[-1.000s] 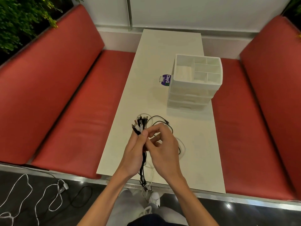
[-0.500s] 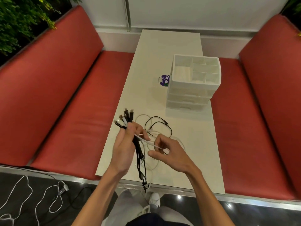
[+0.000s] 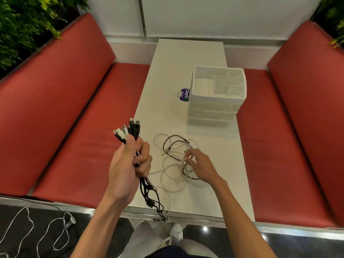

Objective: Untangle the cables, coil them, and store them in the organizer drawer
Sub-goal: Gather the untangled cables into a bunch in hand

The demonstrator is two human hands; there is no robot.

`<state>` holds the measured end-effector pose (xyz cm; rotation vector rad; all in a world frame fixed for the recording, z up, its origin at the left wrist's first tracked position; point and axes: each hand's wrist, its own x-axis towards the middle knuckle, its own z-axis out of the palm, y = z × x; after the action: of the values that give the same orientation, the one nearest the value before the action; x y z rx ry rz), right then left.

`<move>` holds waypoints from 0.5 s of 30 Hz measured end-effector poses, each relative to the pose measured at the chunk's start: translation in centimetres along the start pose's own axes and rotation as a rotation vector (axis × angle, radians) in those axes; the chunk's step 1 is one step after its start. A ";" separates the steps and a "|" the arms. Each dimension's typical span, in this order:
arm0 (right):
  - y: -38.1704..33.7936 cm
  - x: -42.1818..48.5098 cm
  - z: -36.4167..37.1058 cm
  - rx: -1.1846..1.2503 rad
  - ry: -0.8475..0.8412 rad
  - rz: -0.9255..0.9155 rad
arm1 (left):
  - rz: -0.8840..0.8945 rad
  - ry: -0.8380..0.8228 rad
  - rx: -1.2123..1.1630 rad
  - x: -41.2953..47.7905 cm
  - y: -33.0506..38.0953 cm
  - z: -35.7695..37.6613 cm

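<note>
The left hand (image 3: 128, 164) is fisted round a bundle (image 3: 132, 129) of cables, plugs fanned above and tails hanging past the table (image 3: 186, 56) edge, while the right hand (image 3: 201, 167), fingers curled, touches the tangle (image 3: 173, 146) lying before the organizer (image 3: 217, 101), pinching or not I cannot tell.

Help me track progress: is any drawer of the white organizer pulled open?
No, the organizer has every drawer front flush, and the loose cables lie on the table before it.
</note>
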<state>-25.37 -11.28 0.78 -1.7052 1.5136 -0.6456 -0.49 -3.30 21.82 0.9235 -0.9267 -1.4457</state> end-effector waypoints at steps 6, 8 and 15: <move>-5.3 0.5 -4.8 0.104 0.082 -0.055 | 0.030 0.096 0.182 0.0 -0.7 -0.7; -7.3 0.1 -6.2 0.118 0.109 -0.117 | 0.031 0.135 0.230 0.2 -1.4 -0.9; -12.4 -0.5 -8.8 -0.041 0.231 -0.283 | 0.001 0.128 0.311 0.7 -2.7 -0.5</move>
<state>-24.89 -12.41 15.89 -1.9504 1.4572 -0.9938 -1.07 -3.85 19.09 1.2292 -1.0738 -1.2451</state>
